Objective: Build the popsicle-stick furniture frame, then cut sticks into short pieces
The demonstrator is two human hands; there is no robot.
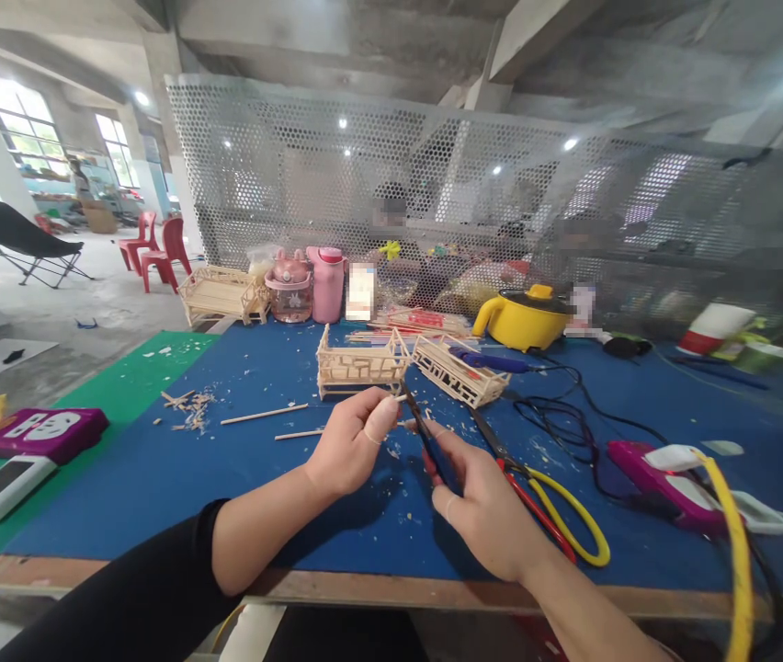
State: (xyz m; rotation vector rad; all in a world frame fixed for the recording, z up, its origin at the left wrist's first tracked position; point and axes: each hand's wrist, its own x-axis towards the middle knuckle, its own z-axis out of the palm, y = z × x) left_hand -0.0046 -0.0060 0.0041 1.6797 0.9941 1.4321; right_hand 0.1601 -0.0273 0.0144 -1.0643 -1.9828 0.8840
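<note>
My left hand [350, 443] pinches the end of a thin wooden stick [401, 398] between thumb and fingers. Closed around the handles of dark pliers [422, 425] is my right hand [481, 506]; the jaws meet the stick's tip, though I cannot tell whether they grip it. Just behind my hands stands a small wooden stick frame [364, 366]. To its right, a second stick frame [457, 372] lies tilted with a blue-handled tool [492, 359] across it. Two loose sticks, one a longer stick [264, 414], lie left of my hand.
Scissors [563, 515] with red and yellow handles lie beside my right hand. Wood scraps [188, 409] are heaped at left. A yellow pot [527, 320], pink bottle [327, 285] and bundled sticks [419, 324] line the back. Cables run to a purple power strip [667, 483] at right.
</note>
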